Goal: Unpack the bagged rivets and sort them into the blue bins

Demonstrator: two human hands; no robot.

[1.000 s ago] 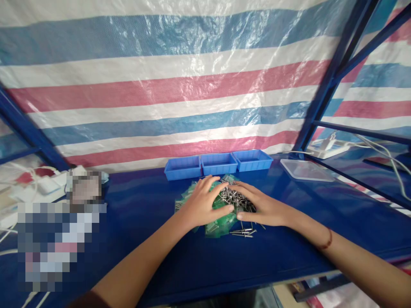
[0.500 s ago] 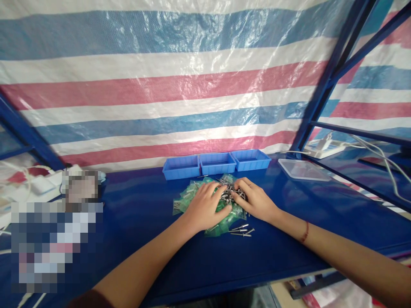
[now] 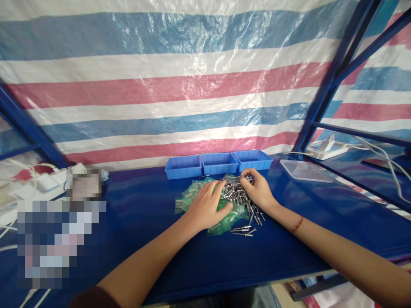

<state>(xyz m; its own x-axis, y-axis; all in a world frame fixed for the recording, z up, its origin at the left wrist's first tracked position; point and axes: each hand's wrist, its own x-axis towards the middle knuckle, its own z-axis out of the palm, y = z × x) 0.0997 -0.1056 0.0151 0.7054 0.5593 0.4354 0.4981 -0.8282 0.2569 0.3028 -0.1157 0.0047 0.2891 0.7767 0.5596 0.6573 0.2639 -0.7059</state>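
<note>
While the left hand [image 3: 205,207] lies spread over bags [image 3: 227,223], the right hand [image 3: 259,193] curls at rivets [image 3: 236,192], grip unclear; they look light, stiff, best pinched mid-shank.

Pretty sure I'd call this a small makeshift workshop, tbh: I'm facing a wall of red, white and blue striped tarp [image 3: 192,94] with blue metal posts [image 3: 340,70] either side. My painted blue surface [image 3: 199,265] has a heap of loose rivet-like metal pins [image 3: 238,193] and green plastic packets [image 3: 189,194] on it, plus three blue parts bins [image 3: 220,164] lined up at the back. Off to the sides it's white plugs [image 3: 47,184] and cables [image 3: 384,151].
</note>
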